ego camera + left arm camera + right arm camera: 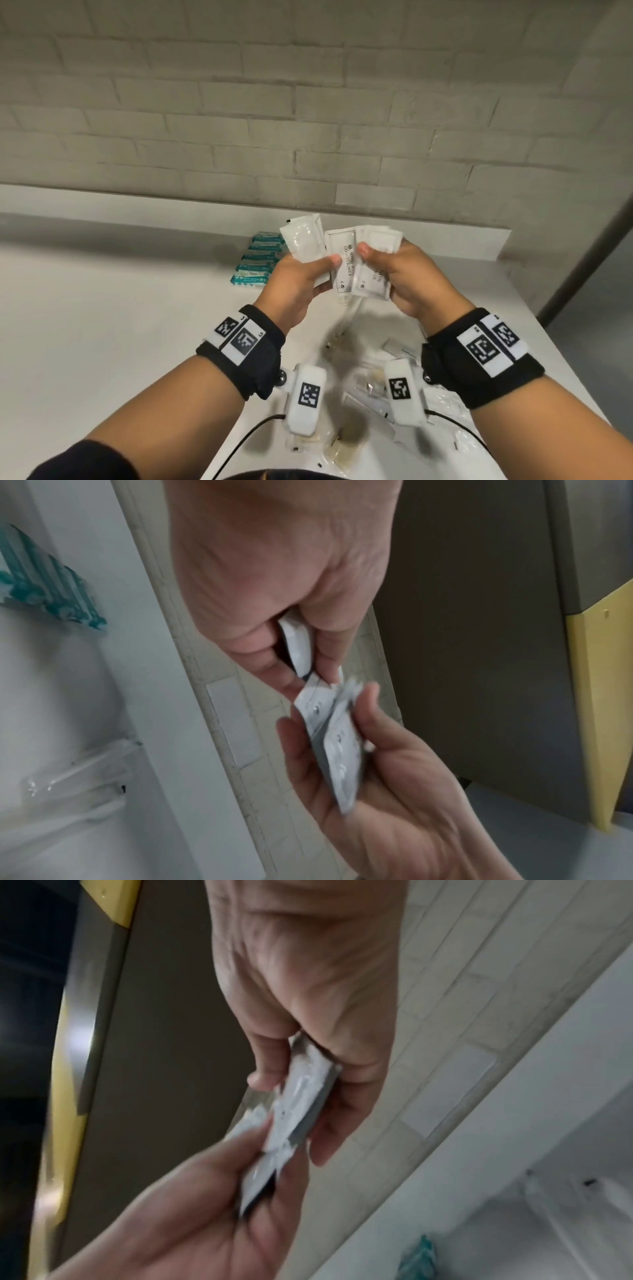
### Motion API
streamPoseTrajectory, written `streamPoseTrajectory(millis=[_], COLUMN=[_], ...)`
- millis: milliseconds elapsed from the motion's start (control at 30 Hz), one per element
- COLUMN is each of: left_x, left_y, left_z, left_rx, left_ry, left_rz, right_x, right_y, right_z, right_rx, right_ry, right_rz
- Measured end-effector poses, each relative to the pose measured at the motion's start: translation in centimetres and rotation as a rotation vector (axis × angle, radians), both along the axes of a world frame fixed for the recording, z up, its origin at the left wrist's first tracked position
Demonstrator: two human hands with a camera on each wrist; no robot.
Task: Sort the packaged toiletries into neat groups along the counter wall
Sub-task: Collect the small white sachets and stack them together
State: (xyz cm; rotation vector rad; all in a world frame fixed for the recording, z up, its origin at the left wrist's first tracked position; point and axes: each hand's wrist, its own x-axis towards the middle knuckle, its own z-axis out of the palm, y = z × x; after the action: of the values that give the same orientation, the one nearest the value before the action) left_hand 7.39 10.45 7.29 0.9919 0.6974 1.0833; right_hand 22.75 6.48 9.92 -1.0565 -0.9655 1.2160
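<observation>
Holding white sachets (342,263) fanned above the desk (120,325), the left hand (294,291) and right hand (407,281) pinch them between thumb and fingers, teal packets (257,260) lying beyond the left fingers, while both wrist views show those fingers (267,658) (267,1053) clamped on sachets.

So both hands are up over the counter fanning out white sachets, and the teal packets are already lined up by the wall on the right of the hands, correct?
Not quite: the teal packets lie to the left of the hands, not the right, as the head view shows. The rest holds: the left hand and right hand both hold white sachets fanned out above the counter, and the packets sit in a row near the wall.
</observation>
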Motion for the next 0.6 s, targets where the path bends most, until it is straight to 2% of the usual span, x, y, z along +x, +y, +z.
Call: streamPoseTrajectory(millis=[100,200,300,433,500,600], left_x=[0.1,-0.9,-1.5,-1.2,-0.8,-0.5], left_y=[-0.4,-0.2,0.2,0.2,0.0,0.1], left_z=[0.3,0.4,0.1,-0.4,-0.3,0.0], left_rx=[-0.017,-0.122,-0.107,-0.029,-0.011,-0.044], left_ry=[0.01,-0.044,-0.004,0.092,0.135,0.143], left_rz=[-0.084,-0.159,-0.139,-0.076,-0.096,-0.103], right_x=[-1.4,-0.8,0.5,-0.3,-1.5,-1.4], right_y=[0.4,0.5,0.3,-0.3,-0.7,-0.4], right_z=[-0.6,-0.9,-0.3,0.4,0.3,0.2], right_rx=[-0.074,-0.104,-0.133,-0.113,-0.092,0.042], right_ry=[-0.043,-0.049,0.003,0.036,-0.049,-0.154], right_rz=[-0.026,-0.026,-0.154,-0.01,0.033,-0.122])
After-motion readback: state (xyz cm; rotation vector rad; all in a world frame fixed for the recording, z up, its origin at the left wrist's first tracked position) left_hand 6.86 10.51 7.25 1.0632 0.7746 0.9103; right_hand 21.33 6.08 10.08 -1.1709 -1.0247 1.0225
